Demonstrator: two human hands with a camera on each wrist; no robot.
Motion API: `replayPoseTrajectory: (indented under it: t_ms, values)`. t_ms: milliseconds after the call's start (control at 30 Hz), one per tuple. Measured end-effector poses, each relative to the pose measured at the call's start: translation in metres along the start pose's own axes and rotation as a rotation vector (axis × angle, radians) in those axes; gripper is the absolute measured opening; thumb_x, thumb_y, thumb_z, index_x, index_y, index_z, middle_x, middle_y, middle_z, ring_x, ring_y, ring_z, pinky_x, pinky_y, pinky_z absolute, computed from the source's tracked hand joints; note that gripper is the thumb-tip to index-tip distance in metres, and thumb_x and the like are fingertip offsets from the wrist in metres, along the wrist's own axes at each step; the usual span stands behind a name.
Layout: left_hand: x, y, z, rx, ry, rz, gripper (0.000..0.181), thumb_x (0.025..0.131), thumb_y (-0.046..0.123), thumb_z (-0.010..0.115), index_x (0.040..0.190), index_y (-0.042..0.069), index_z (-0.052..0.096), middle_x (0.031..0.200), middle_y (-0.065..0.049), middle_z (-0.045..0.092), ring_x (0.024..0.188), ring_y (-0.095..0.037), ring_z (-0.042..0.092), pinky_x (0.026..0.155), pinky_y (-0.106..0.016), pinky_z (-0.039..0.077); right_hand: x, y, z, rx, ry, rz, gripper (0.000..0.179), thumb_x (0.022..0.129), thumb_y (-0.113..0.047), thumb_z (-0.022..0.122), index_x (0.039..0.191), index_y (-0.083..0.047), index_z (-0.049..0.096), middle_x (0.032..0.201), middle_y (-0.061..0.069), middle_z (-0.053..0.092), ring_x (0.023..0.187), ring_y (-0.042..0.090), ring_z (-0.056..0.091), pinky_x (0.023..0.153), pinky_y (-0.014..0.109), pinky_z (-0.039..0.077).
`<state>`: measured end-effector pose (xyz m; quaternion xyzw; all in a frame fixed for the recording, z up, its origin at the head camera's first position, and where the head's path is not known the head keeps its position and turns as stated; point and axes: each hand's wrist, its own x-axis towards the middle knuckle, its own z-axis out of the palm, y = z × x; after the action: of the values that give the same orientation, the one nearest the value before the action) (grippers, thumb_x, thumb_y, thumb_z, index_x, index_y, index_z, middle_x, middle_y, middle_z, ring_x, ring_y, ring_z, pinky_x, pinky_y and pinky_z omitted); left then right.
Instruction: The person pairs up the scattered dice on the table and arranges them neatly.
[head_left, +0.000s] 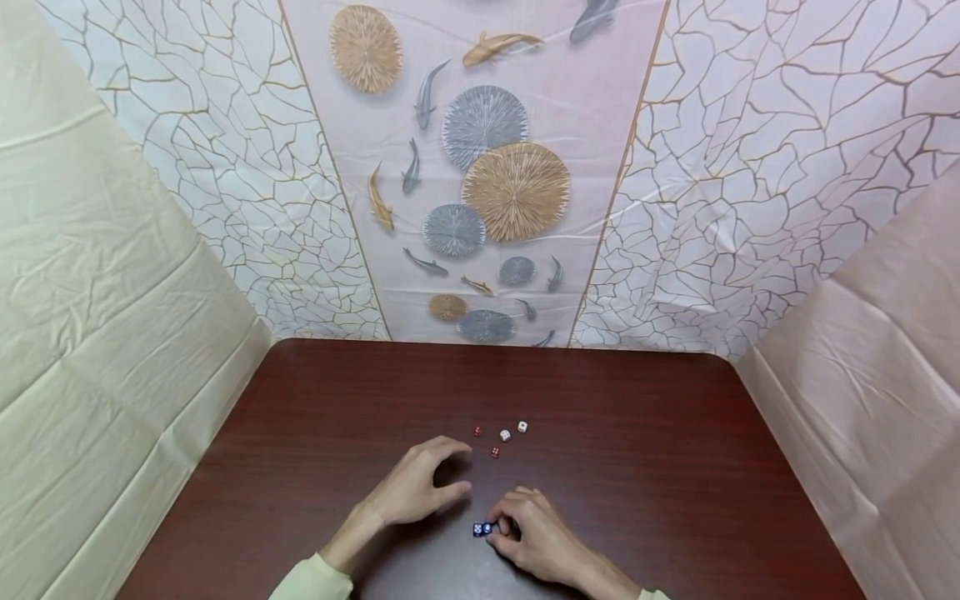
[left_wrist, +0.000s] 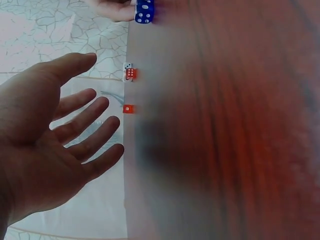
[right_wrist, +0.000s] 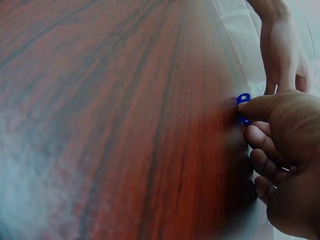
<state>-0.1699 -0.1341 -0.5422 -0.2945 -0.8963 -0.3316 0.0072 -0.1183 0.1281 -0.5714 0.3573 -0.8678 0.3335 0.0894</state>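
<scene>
Two blue dice with white pips sit side by side on the table near its front. The thumb and fingertips of my right hand [head_left: 543, 537] pinch the right blue die [head_left: 488, 527]; the left blue die [head_left: 477, 529] is next to it. The right wrist view shows a blue die [right_wrist: 244, 97] partly hidden behind the thumb. My left hand [head_left: 416, 483] is over the table to the left, its fingers spread and nothing between thumb and fingers. In the left wrist view a blue die [left_wrist: 144, 12] shows at the right hand's fingertips.
Farther back lie two red dice, one at the left [head_left: 477, 432] and a nearer one [head_left: 496, 452]. Beside them are two white dice, one in the middle [head_left: 506, 435] and one at the right [head_left: 522, 427]. Patterned cloth [head_left: 480, 275] hangs behind the dark wooden table [head_left: 637, 433].
</scene>
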Motion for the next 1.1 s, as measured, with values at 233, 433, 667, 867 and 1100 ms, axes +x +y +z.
replayPoseTrajectory:
  t_ms: [233, 433, 667, 867, 1100]
  values:
    - [0.016, -0.001, 0.002, -0.021, 0.001, -0.007, 0.045, 0.102, 0.020, 0.085, 0.143, 0.005, 0.073, 0.140, -0.008, 0.077, 0.134, -0.027, 0.074, 0.114, -0.051, 0.059, -0.001, 0.001, 0.000, -0.007, 0.007, -0.009, 0.019, 0.084, -0.013, 0.096, 0.095, -0.018, 0.080, 0.077, -0.014, 0.062, 0.081, -0.006, 0.050, 0.080, 0.022, 0.045]
    - [0.031, -0.002, 0.008, -0.006, 0.010, 0.039, 0.040, 0.100, 0.015, 0.086, 0.136, 0.004, 0.076, 0.130, -0.009, 0.080, 0.121, -0.026, 0.077, 0.105, -0.047, 0.063, -0.001, 0.001, 0.001, -0.003, 0.011, -0.007, 0.019, 0.084, -0.013, 0.096, 0.094, -0.018, 0.080, 0.076, -0.014, 0.062, 0.081, -0.005, 0.050, 0.081, 0.022, 0.045]
    - [0.044, -0.004, 0.017, -0.007, -0.014, 0.037, 0.034, 0.100, 0.013, 0.086, 0.132, 0.005, 0.078, 0.119, -0.009, 0.081, 0.109, -0.025, 0.076, 0.097, -0.040, 0.064, -0.002, 0.001, 0.001, 0.011, 0.013, -0.010, 0.019, 0.085, -0.013, 0.095, 0.096, -0.017, 0.080, 0.077, -0.013, 0.063, 0.081, -0.005, 0.051, 0.081, 0.022, 0.045]
    - [0.052, -0.007, 0.022, 0.015, -0.015, 0.013, 0.029, 0.099, 0.014, 0.087, 0.126, 0.008, 0.081, 0.114, -0.005, 0.082, 0.105, -0.020, 0.077, 0.095, -0.035, 0.063, -0.001, 0.000, 0.001, 0.018, 0.010, -0.008, 0.019, 0.085, -0.012, 0.095, 0.096, -0.016, 0.080, 0.077, -0.013, 0.063, 0.082, -0.005, 0.051, 0.082, 0.023, 0.045]
    - [0.059, -0.009, 0.027, 0.028, -0.019, 0.017, 0.021, 0.098, 0.012, 0.086, 0.119, 0.010, 0.083, 0.108, -0.003, 0.082, 0.100, -0.018, 0.078, 0.091, -0.031, 0.063, -0.001, 0.001, 0.001, 0.011, 0.015, -0.013, 0.020, 0.084, -0.013, 0.096, 0.096, -0.017, 0.080, 0.077, -0.013, 0.063, 0.081, -0.005, 0.051, 0.081, 0.022, 0.045]
